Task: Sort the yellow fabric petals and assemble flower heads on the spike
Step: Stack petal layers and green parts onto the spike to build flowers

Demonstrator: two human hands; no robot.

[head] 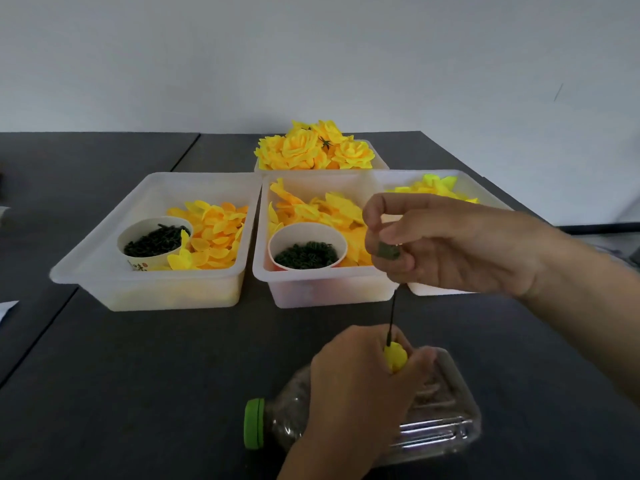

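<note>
Green plastic piece (388,250) is pinched by the right hand (446,244) atop the spike (392,315); yellow petals (395,356) are gripped by the left hand (356,386). Cup (145,263) print is unreadable.

Your thin black spike (392,315) stands almost straight up out of a clear bottle lying on its side. A small yellow petal piece (394,356) sits low on the spike, bunched up in your left hand (360,393). Your right hand (446,244) pinches a little dark green piece (388,250) at the top of the spike. Flat orange-yellow petals (218,233) lie piled in the left tub. Bigger yellow petals (322,211) fill the middle tub. Bright lemon petals (433,188) lie in the right tub. Finished yellow flower heads (311,150) are heaped in the far tub.
</note>
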